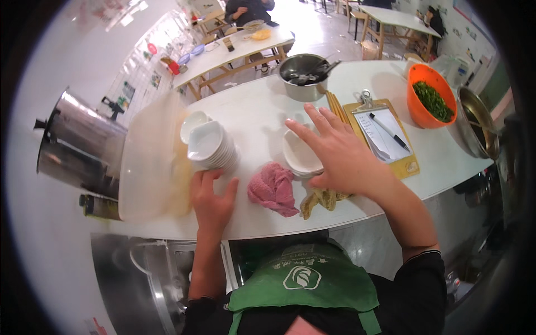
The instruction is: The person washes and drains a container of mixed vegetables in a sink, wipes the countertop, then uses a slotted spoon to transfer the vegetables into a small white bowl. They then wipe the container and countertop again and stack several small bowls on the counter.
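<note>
My left hand [212, 201] is at the near side of a tall stack of white bowls [209, 144], its fingers apart; whether the fingertips touch the stack I cannot tell. Another white bowl [193, 125] lies just behind that stack. Spread wide, my right hand [341, 153] hovers over the right side of a lower stack of white bowls [300, 155] and partly hides it. A crumpled pink cloth [273, 189] lies between the two stacks. Below my right hand is a yellowish-brown cloth [320, 202], partly covered by it.
A translucent plastic bin [146, 159] and a steel pot [79, 142] stand left. Behind are a metal pot with utensils [303, 90] and wooden chopsticks [335, 106]. Rightward lie a clipboard with a pen [404, 167], an orange bowl of chopped greens [418, 113] and a metal basin [467, 125]. A person [251, 10] is beyond.
</note>
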The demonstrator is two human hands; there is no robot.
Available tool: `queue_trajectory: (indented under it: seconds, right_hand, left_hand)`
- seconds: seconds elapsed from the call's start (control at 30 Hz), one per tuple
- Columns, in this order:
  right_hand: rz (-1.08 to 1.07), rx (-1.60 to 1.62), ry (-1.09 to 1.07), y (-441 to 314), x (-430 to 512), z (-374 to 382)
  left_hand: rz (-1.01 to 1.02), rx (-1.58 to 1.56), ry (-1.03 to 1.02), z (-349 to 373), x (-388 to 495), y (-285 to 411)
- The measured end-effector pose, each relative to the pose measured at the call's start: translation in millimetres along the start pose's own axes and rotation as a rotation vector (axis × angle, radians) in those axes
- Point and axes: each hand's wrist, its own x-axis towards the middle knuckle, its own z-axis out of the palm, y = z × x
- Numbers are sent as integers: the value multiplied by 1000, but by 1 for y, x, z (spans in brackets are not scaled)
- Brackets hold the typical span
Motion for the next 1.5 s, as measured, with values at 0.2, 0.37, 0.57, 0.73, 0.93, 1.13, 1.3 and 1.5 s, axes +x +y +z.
queue_trajectory:
  seconds: [0.2, 0.37, 0.57, 0.73, 0.93, 1.13, 1.3, 1.5]
  right_hand:
    - [97, -43, -342, -6, 33, 5]
    - [66, -48, -261, -5, 27, 11]
    - [100, 121, -162, 2, 27, 18]
    - [173, 181, -75, 12, 32, 23]
    - [154, 182, -78, 32, 46, 25]
    - [188, 563, 13, 37, 56, 13]
    - [126, 660, 37, 1, 51, -11]
    - [-216, 454, -94, -92, 41, -7]
  left_hand:
    - [2, -212, -120, -5, -10, -8]
    - [36, -238, -108, -7, -31, -15]
    - [-5, -287, 123, -19, -40, -32]
    - [258, 21, 545, -60, -63, -49]
    - [30, 346, 494, -73, -49, -84]
    - [125, 358, 518, -73, -51, -102]
    - [124, 325, 527, -73, -49, -115]
    - [103, 225, 561, -71, -54, -98]
